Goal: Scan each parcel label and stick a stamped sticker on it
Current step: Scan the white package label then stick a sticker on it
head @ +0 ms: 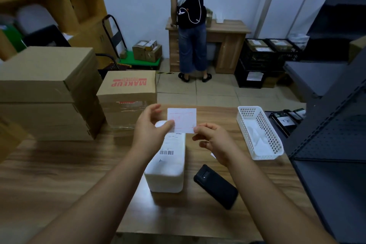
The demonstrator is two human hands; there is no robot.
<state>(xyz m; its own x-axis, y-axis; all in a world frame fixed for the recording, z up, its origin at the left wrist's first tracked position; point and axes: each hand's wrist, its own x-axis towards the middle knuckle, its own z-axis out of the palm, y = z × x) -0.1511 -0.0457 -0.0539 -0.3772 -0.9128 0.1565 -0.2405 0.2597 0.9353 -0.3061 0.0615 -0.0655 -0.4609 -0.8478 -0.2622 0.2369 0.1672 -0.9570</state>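
Observation:
A white foam parcel (166,166) lies on the wooden table (59,168), its barcode label (167,151) facing up. Above the parcel's far end I hold a white square sticker (183,119) with a red stamp on it. My left hand (151,129) pinches the sticker's lower left edge between thumb and fingers. My right hand (213,137) pinches its lower right corner. A black handheld scanner (215,186) lies flat on the table just right of the parcel, untouched.
A white perforated basket (259,132) stands at the right. Cardboard boxes (49,93) and a "MAKEUP" carton (128,93) crowd the table's left and far side. Dark metal shelving (332,125) runs along the right. A person (190,24) stands at a desk beyond.

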